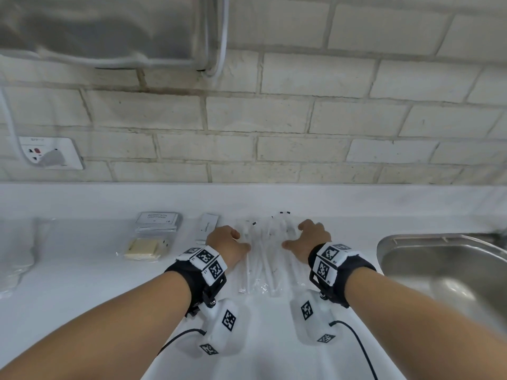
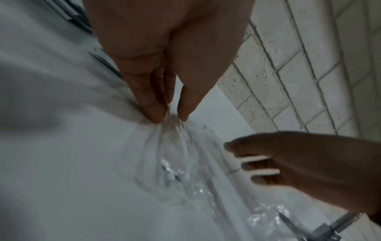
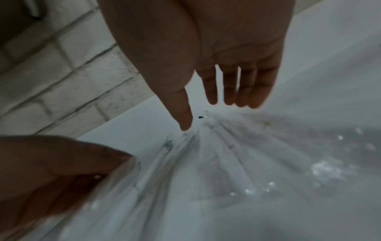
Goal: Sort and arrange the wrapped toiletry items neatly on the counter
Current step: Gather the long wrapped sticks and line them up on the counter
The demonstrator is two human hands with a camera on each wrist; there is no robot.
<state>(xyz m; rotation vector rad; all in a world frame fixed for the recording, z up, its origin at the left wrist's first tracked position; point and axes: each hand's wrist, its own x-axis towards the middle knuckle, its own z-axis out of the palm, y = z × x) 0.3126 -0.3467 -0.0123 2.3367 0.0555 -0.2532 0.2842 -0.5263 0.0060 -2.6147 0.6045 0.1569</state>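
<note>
A loose pile of clear-wrapped white toothbrushes (image 1: 267, 253) lies lengthwise on the white counter (image 1: 82, 283), between my two hands. My left hand (image 1: 241, 239) is at the pile's left edge, fingers fairly straight, and its fingertips (image 2: 154, 114) touch the wrappers (image 2: 175, 154). On the right edge, my right hand (image 1: 293, 237) is spread, with the thumb tip (image 3: 185, 125) on the plastic (image 3: 226, 163). Neither hand grips a toothbrush. The fingers of both hands are partly hidden in the head view.
Left of the pile lie a white toothpaste box (image 1: 207, 227), a stack of grey sachets (image 1: 157, 222) and a wrapped yellow bar (image 1: 144, 249). Clear plastic packets (image 1: 13, 256) lie far left. A steel sink (image 1: 444, 270) sits right. A tiled wall with a socket (image 1: 50, 153) stands behind.
</note>
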